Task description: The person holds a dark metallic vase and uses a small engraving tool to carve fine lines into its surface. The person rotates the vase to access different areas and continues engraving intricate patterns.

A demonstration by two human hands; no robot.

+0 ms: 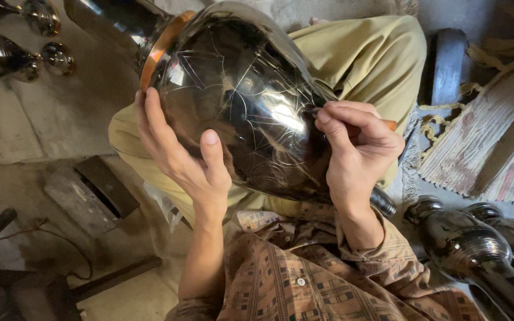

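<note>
A large dark, shiny metal vase (239, 101) with thin scratched line patterns rests on my lap, its copper-coloured band toward the upper left. My left hand (176, 154) cups its lower left side, fingers spread along the surface and thumb pressed on the belly. On the right side my right hand (358, 148) pinches a small engraving tool (391, 125) with an orange end, its tip against the metal.
Similar dark metal vases (477, 249) lie at the lower right, and smaller shiny vessels (7, 53) stand at the upper left. A striped woven mat (489, 148) is on the right. Flat metal blocks (90, 190) and bars lie on the concrete floor, left.
</note>
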